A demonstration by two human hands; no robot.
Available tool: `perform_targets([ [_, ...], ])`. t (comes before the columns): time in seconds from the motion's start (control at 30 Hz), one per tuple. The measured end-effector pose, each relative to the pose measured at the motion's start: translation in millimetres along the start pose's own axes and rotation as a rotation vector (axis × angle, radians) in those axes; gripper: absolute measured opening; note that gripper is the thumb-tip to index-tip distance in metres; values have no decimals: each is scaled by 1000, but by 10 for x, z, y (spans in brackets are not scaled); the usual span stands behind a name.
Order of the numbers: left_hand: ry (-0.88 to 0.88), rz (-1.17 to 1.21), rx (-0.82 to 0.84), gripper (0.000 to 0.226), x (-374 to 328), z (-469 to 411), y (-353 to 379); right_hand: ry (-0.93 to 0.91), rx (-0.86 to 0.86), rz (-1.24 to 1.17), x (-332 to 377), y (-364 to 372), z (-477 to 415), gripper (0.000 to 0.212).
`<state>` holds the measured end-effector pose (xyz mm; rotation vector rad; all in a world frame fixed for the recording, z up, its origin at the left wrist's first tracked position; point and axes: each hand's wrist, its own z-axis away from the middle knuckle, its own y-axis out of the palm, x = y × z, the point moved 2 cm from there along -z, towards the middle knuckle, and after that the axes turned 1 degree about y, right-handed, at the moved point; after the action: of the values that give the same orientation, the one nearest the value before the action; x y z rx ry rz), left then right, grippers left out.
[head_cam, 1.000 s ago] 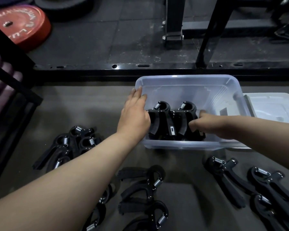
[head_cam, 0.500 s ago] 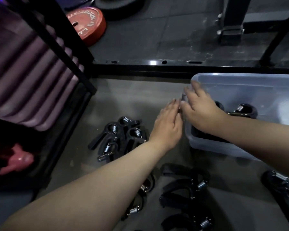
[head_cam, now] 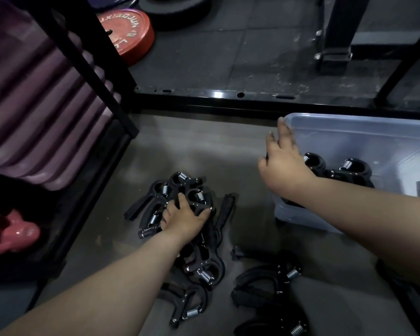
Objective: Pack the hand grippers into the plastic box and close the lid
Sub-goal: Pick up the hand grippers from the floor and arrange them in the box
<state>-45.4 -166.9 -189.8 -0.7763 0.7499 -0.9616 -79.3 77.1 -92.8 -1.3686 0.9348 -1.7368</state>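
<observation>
The translucent plastic box (head_cam: 349, 134) runs out of sight rightward, its near corner hidden under the forearm. The right hand (head_cam: 284, 166), fingers straight and spread, rests on its rim, with two packed grippers (head_cam: 354, 169) just beyond the wrist. The left hand (head_cam: 183, 219) curls round the black, steel-sprung loose grippers (head_cam: 180, 181) heaped beneath it

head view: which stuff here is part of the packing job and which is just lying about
Job: loose hand grippers on the floor, packed hand grippers, plastic box.
Lying about: red weight plate, purple rolls, pink weight.
</observation>
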Motion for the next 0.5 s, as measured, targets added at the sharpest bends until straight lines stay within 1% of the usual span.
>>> perform_targets([
  [0.07,12,-33,-5,108,29,26,-11,-4,6,15,-2,3,-4,64],
  [0.17,86,-56,57,118,87,67,8,-2,12,20,-2,1,-4,64],
  [0.27,111,27,125,124,146,56,20,4,18,17,4,5,6,64],
  [0.33,83,126,189,123,153,24,23,-1,16,13,4,4,7,64],
  [0.37,59,202,210,120,157,-3,18,-5,16,14,-1,3,8,64],
  [0.4,42,274,197,113,151,0,-8,-9,16,12,-5,1,11,64],
  [0.5,59,449,77,76,102,16,-116,-24,1,-14,-19,-2,18,65],
])
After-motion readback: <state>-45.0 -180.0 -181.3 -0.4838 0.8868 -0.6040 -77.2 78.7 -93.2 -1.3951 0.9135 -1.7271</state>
